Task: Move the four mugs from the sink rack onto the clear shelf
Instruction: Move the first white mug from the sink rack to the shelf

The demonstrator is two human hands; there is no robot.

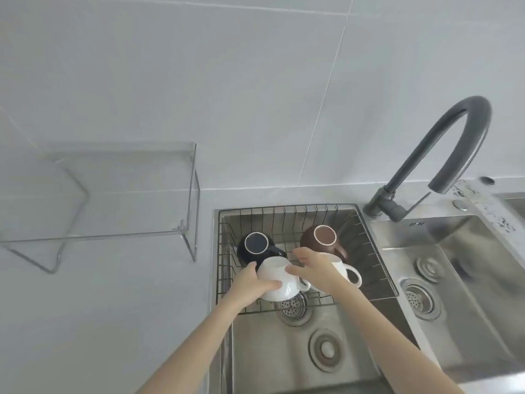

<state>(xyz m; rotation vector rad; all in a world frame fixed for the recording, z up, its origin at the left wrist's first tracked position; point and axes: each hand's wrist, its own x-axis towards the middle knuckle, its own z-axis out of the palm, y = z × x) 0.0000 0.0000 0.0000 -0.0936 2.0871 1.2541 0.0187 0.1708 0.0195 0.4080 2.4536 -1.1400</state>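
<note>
Head view: a white mug (277, 280) is clasped by the left hand (251, 282) and the curled right hand (312, 268) — wet glaze could slip, knocking the dark mug (254, 245).

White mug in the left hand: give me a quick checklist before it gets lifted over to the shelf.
1. Left hand grip on the white mug: ok, fingers wrap its side.
2. Right hand clear of that mug: not ok, its fingers touch the rim area, and it rests over the second white mug.
3. Shelf free for landing: ok, nothing on it.
4. Neighbours out of the way: cannot tell, the dark blue mug sits right against the white one.
5. Brown mug stable: ok, upside down in the rack.
6. Mugs left in rack: not ok, all four remain.
</note>
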